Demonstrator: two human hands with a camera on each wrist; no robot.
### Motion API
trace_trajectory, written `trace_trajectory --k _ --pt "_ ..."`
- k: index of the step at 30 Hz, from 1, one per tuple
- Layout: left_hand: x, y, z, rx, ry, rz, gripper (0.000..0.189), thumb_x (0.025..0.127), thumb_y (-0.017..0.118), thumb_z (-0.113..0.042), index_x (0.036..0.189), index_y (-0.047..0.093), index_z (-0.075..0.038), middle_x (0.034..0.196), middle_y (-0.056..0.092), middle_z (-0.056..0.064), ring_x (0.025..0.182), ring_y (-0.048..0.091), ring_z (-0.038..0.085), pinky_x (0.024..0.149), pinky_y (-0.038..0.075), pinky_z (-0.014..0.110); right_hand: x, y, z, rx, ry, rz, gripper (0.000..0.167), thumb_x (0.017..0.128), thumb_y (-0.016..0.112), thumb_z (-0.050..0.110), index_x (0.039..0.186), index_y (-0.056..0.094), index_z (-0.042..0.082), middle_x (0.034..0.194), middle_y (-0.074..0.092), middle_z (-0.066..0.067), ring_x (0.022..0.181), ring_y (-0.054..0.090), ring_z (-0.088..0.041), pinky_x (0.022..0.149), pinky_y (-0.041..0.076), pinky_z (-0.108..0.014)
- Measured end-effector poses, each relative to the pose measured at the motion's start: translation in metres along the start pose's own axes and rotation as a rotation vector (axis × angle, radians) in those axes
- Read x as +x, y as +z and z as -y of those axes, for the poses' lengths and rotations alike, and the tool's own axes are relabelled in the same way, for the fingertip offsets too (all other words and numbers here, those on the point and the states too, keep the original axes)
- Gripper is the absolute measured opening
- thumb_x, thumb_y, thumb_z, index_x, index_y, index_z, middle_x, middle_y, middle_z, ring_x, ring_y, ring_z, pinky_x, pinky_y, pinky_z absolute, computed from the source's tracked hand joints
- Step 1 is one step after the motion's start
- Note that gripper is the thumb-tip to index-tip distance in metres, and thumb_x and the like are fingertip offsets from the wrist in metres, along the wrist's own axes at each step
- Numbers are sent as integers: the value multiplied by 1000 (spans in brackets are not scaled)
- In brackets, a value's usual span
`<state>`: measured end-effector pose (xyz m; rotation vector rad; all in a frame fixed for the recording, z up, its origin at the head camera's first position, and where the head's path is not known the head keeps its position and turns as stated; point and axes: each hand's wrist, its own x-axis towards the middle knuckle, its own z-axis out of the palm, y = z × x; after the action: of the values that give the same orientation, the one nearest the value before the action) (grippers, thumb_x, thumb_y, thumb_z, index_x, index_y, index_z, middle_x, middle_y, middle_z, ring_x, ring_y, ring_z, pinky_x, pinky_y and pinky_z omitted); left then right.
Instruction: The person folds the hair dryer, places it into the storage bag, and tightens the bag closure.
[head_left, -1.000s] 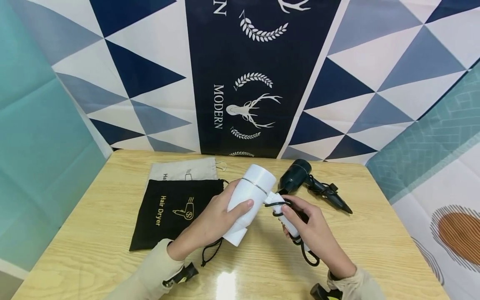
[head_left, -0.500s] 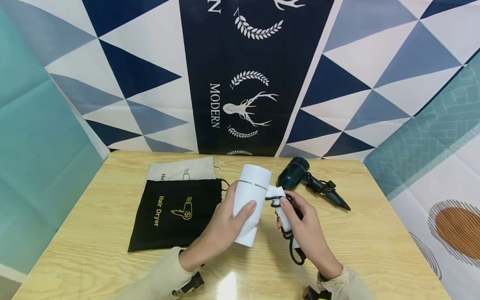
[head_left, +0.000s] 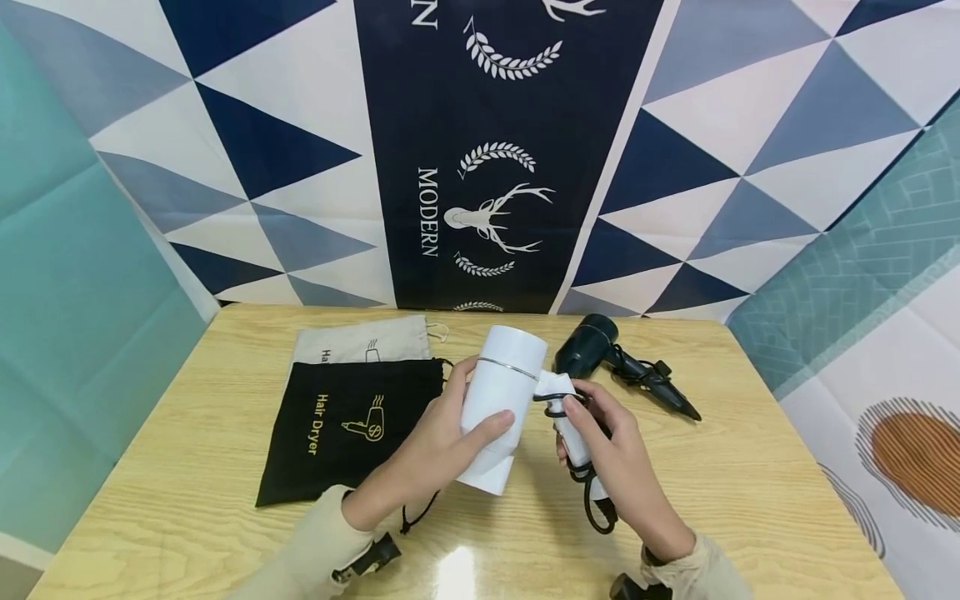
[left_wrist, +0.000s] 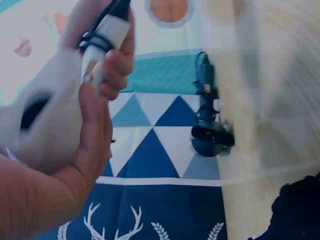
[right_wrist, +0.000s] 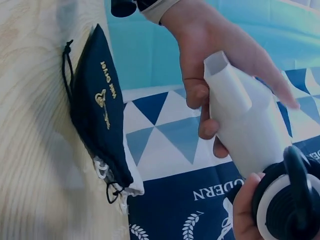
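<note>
Got the white hair dryer (head_left: 491,400) up over the table (head_left: 750,483), barrel (head_left: 510,350) in a snugly curled left hand (head_left: 450,437), handle (head_left: 576,442) in a curled right hand (head_left: 618,442). Could slip if gripped too loosely, or snag because of that dangling cord (head_left: 607,510) loop.

One white dryer (head_left: 498,390) and one dark dryer (head_left: 590,343), two in all, and two cords (head_left: 577,473), one on each. One black bag (head_left: 345,427) and one pale bag (head_left: 356,342): two. One left hand (head_left: 441,436) and one right hand (head_left: 618,446), two again, with two sleeves (head_left: 311,537) and two wrist devices (head_left: 370,557). One table (head_left: 712,492). In the head view, one whole deer head (head_left: 471,219) and four leaf sprays (head_left: 512,68), the lowest only partly visible.
</note>
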<state>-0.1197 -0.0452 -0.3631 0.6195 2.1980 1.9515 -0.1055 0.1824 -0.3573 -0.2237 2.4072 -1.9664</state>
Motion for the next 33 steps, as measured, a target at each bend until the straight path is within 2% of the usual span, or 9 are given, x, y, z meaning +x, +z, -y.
trace_trajectory --k 2,5,9,12,14,17,23,29,33 --pt "0 -5 -2 -43 -18 31 64 100 58 -30 152 24 -17 122 60 18 91 69 24 65 59 37 0 -1 1 0 3 16 36 105 50 31 132 54 7 90 60 -22 62 63 -26 56 56 -42" --pt "1 -7 -2 -69 -40 33 62 100 58 -31 151 24 -18 119 59 18 89 69 25 65 59 38 -1 -1 3 -22 -14 49 35 105 51 29 133 54 7 94 60 -22 62 62 -27 55 55 -39" --pt "1 0 2 -30 -16 -41 62 98 63 -30 148 27 -17 112 59 15 87 67 21 67 58 37 -1 0 3 -46 -35 82 34 105 51 27 133 53 8 98 59 -24 62 62 -26 54 54 -38" --pt "1 6 6 -50 13 -97 61 97 64 -26 147 30 -18 113 59 13 88 66 22 69 58 37 -1 3 3 -40 -29 72 34 105 51 29 132 54 9 98 59 -25 61 62 -27 54 55 -38" --pt "0 8 7 -78 21 -111 60 97 65 -25 147 31 -18 114 59 13 89 65 23 70 58 38 -2 4 2 -29 -13 51 34 105 52 30 131 54 9 97 59 -24 61 62 -27 54 55 -38" --pt "0 11 8 -99 22 -116 60 97 65 -25 146 32 -18 115 58 14 90 65 24 71 58 39 -4 7 2 14 15 58 34 105 52 30 131 52 7 93 60 -21 62 64 -26 56 56 -41" --pt "-1 12 8 -83 3 -125 58 96 66 -25 144 34 -16 113 57 14 88 63 23 70 57 38 -7 11 -2 159 44 160 37 107 47 27 134 42 1 91 64 -21 59 65 -23 53 57 -46" --pt "-3 13 9 -80 -17 -125 59 97 63 -31 145 33 -14 111 57 14 87 64 23 67 57 39 -10 15 -1 166 111 76 37 105 51 34 129 52 5 86 59 -22 54 58 -18 49 55 -41" --pt "-5 15 7 -92 -33 -138 59 98 62 -34 145 33 -16 107 59 12 81 66 23 61 58 40 -13 18 1 161 110 26 36 104 52 33 127 54 5 85 58 -21 55 58 -18 50 55 -41"
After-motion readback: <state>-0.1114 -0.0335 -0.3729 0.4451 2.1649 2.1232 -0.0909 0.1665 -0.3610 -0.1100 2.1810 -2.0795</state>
